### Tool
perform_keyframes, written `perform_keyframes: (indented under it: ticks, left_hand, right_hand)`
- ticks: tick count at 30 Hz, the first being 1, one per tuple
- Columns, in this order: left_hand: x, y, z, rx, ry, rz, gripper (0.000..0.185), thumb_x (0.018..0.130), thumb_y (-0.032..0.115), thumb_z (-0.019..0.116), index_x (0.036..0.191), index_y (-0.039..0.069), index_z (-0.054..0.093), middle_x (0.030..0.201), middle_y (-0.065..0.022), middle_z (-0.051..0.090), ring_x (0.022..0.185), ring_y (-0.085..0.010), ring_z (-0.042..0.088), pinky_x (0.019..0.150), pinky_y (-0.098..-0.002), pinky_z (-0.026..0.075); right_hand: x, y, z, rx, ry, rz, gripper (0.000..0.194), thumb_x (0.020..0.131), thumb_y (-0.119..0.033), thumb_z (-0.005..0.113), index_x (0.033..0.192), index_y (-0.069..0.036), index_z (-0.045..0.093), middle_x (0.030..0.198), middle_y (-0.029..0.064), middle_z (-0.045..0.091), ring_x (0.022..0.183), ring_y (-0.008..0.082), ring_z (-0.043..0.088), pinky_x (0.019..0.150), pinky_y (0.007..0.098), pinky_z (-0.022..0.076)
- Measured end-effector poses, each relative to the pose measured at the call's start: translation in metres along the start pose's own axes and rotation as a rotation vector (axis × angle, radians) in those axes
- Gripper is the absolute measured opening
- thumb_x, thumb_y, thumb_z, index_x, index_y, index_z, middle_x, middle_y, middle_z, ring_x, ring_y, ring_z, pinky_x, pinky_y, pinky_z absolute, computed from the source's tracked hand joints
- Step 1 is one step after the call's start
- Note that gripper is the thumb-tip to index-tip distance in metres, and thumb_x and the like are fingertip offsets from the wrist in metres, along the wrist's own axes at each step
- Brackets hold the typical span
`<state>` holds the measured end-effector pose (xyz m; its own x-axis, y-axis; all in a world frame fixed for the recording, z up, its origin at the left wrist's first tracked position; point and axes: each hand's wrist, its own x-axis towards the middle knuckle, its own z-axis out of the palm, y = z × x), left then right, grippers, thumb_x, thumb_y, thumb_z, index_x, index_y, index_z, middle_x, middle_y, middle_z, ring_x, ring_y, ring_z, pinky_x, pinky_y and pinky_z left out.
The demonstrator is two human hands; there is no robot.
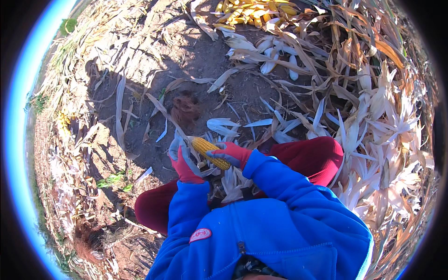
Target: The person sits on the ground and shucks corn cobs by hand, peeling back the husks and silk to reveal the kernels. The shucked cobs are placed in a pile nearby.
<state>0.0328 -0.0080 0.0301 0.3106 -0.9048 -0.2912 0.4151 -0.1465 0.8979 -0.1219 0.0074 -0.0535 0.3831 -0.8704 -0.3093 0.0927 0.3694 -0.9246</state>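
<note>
A yellow corn cob (204, 147) lies slantwise between my two gloved hands, its rows of kernels bare. My right hand (231, 154), in a red glove with grey palm and fingers, grips the cob near its lower end. At the upper left end, my left hand (183, 161), gloved alike, closes around the pulled-back dry husk (186, 137). A long dry leaf (162, 110) runs up and left from there. The left fingertips are partly hidden by the husk. Loose pale husks (232, 185) lie on the ground between my bent legs.
Husked yellow cobs (252, 14) are heaped at the top. Below them lie several cobs in pale husks (269, 59). Dry corn stalks (350, 45) and stripped husks (381, 140) pile up along the right. A clump of reddish-brown corn silk (185, 109) rests on the soil ahead.
</note>
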Motion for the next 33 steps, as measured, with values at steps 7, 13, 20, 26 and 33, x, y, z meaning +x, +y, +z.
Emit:
perform_keyframes:
  ticks: [7,13,20,26,33]
  left_hand:
    - [0.015,-0.014,-0.006,0.130,-0.107,-0.163,0.029,0.091,0.022,0.060,0.112,0.002,0.056,0.102,-0.0068,0.060,0.095,-0.0148,0.057,0.085,-0.0286,0.045]
    - [0.033,-0.025,-0.021,0.104,-0.107,-0.300,0.031,0.094,0.023,0.056,0.114,0.000,0.054,0.108,-0.0125,0.060,0.100,-0.0208,0.060,0.090,-0.0336,0.048]
    - [0.053,-0.045,-0.044,0.180,-0.019,-0.377,0.031,0.096,0.021,0.052,0.116,-0.002,0.051,0.106,-0.0153,0.061,0.097,-0.0227,0.063,0.087,-0.0321,0.052]
    - [0.063,-0.054,-0.031,0.237,-0.007,-0.422,0.032,0.096,0.021,0.053,0.117,-0.003,0.051,0.107,-0.0168,0.062,0.097,-0.0226,0.064,0.087,-0.0335,0.052]
    - [0.054,-0.049,-0.011,0.267,-0.104,-0.438,0.030,0.097,0.022,0.050,0.118,0.001,0.051,0.110,-0.0137,0.061,0.100,-0.0238,0.062,0.089,-0.0365,0.050]
  right_hand:
    - [0.120,-0.102,-0.190,0.713,0.532,-0.141,0.052,0.087,-0.043,0.062,0.123,-0.007,0.052,0.096,0.0132,0.065,0.086,0.0283,0.065,0.069,0.0428,0.0567]
    - [0.140,-0.126,-0.372,0.539,0.977,-0.466,0.043,0.093,-0.038,0.053,0.110,0.002,0.056,0.092,0.0173,0.065,0.090,0.0300,0.065,0.076,0.0399,0.0559]
    - [0.184,0.029,-0.435,-0.738,1.221,0.482,0.061,0.079,-0.046,0.064,0.119,-0.001,0.056,0.114,0.0196,0.060,0.107,0.0352,0.057,0.092,0.0431,0.0466]
    - [0.233,0.026,-0.406,-0.834,1.394,0.440,0.072,0.073,-0.051,0.069,0.125,-0.004,0.052,0.126,0.0229,0.053,0.115,0.0381,0.052,0.095,0.0438,0.0442]
    - [0.185,0.052,-0.458,-0.527,1.110,0.547,0.064,0.073,-0.047,0.071,0.119,-0.004,0.057,0.116,0.0215,0.060,0.102,0.0354,0.060,0.084,0.0404,0.0505]
